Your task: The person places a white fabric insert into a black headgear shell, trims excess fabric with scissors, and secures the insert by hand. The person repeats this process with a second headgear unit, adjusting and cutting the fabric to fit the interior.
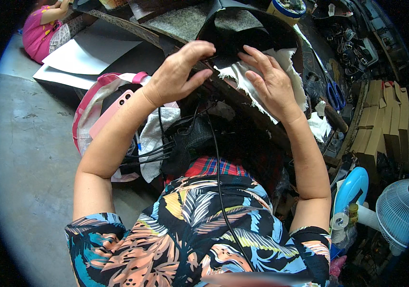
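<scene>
A black sheet, curved up into a loop, stands at the bench edge in front of me. My left hand is at its left side, thumb spread from the fingers, with nothing seen between them. The fingertips are close to the black sheet; whether they touch it I cannot tell. My right hand hovers over or rests on a white cloth with frayed edges, its fingers loosely bent and apart. The cloth lies against the right part of the black sheet.
Left of the bench are white sheets and a pink-rimmed bag with a pink phone. To the right are blue-handled scissors, a tub, cardboard pieces and a fan. A person in pink sits far left.
</scene>
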`<state>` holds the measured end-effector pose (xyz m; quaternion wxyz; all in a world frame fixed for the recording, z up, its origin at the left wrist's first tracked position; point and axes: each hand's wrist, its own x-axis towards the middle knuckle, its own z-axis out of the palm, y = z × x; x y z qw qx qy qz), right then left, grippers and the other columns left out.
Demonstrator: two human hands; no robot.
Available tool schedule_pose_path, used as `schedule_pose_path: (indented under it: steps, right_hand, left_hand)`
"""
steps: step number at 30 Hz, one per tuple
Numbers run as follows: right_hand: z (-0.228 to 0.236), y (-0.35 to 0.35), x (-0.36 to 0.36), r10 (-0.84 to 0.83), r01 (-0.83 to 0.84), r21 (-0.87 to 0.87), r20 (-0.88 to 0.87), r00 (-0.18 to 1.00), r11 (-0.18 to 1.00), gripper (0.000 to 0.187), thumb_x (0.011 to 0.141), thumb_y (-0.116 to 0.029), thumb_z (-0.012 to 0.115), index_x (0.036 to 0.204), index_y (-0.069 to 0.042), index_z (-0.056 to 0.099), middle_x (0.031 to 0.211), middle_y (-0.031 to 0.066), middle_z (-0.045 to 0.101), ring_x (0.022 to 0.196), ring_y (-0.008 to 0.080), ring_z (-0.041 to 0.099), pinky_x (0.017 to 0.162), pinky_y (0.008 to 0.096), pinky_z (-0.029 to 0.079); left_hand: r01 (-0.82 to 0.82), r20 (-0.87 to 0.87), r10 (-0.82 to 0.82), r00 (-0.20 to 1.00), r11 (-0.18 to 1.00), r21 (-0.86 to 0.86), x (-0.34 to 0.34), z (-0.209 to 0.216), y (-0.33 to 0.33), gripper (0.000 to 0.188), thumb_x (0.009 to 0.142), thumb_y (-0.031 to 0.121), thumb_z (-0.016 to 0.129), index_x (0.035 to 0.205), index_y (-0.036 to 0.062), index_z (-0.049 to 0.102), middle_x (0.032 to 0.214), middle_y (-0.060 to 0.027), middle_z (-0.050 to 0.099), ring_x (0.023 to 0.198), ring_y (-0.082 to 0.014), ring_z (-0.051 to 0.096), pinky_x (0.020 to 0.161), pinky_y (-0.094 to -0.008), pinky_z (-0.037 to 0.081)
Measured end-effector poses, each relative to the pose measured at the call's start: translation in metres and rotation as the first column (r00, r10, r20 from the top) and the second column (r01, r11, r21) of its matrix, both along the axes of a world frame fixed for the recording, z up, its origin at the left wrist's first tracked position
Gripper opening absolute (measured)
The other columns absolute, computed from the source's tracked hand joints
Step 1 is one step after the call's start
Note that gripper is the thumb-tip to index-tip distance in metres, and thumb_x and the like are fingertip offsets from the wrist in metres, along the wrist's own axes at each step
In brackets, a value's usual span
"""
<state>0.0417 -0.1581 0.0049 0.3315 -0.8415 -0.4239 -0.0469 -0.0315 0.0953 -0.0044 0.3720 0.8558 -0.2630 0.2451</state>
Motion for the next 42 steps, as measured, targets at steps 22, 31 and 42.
schedule_pose_path:
  steps: [22, 31, 42]
  right_hand:
    - [0.003, 0.003, -0.006, 0.056, -0.09, 0.081, 0.349, 0.935, 0.993, 0.019, 0.083, -0.019, 0.072, 0.099, -0.009, 0.071, 0.097, 0.0095, 0.066, 0.098, 0.0299, 0.063, 0.085, 0.0403, 0.053]
    - [0.005, 0.003, -0.015, 0.095, -0.083, -0.051, 0.36, 0.928, 0.995, 0.016, 0.086, -0.02, 0.07, 0.092, -0.005, 0.072, 0.105, 0.0111, 0.065, 0.101, 0.0297, 0.06, 0.087, 0.0405, 0.053]
    - [0.007, 0.004, -0.012, 0.086, -0.072, -0.069, 0.235, 0.968, 0.995, 0.021, 0.085, -0.019, 0.07, 0.103, -0.007, 0.069, 0.123, 0.0122, 0.066, 0.125, 0.0331, 0.053, 0.104, 0.0433, 0.044]
  left_hand:
    - [-0.138, 0.009, 0.152, 0.988, 0.87, 0.473, 0.034, 0.032, -0.02, 0.013, 0.085, 0.015, 0.067, 0.09, 0.0039, 0.07, 0.086, -0.0144, 0.067, 0.084, -0.032, 0.069, 0.077, -0.0405, 0.055]
    - [-0.413, 0.093, 0.413, 0.906, 0.811, 0.414, 0.055, 0.008, -0.015, 0.012, 0.084, 0.008, 0.059, 0.088, 0.0003, 0.067, 0.083, -0.0199, 0.066, 0.081, -0.0369, 0.068, 0.075, -0.0429, 0.056]
    - [0.098, -0.06, -0.082, 0.995, 0.936, 0.338, 0.035, 0.026, 0.009, 0.033, 0.078, -0.003, 0.066, 0.107, 0.0129, 0.066, 0.113, -0.0107, 0.059, 0.094, -0.0313, 0.066, 0.078, -0.0405, 0.055]
